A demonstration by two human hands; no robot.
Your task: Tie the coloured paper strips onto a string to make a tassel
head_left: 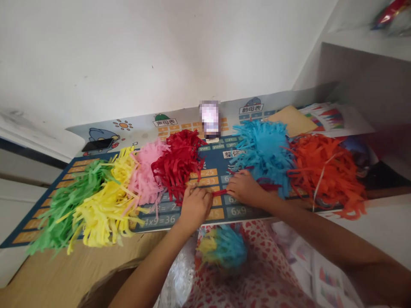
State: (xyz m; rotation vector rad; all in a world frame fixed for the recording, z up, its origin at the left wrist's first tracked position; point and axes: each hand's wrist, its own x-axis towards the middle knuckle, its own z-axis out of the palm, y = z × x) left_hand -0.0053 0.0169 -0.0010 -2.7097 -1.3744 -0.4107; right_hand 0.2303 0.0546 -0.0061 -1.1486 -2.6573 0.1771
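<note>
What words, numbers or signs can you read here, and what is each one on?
All on the blue-and-grey printed desk mat:
"声母表": left white label
"韵母表": right white label
"yue": small tile
"yuan": small tile beside it, to the right
"4x9=36": blue-grey tile at the front edge
"6x9=": tile further right, result unreadable
Other tiles' letters and sums are covered, too small or blurred.

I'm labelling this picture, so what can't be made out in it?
All in the head view:
Red strand: its part under the left hand, covered.
Lit screen: content pixelated.
Shiny thing, upper right: blurred, cut off by the edge.
Yellow-and-blue pom-pom: strips blurred.
</note>
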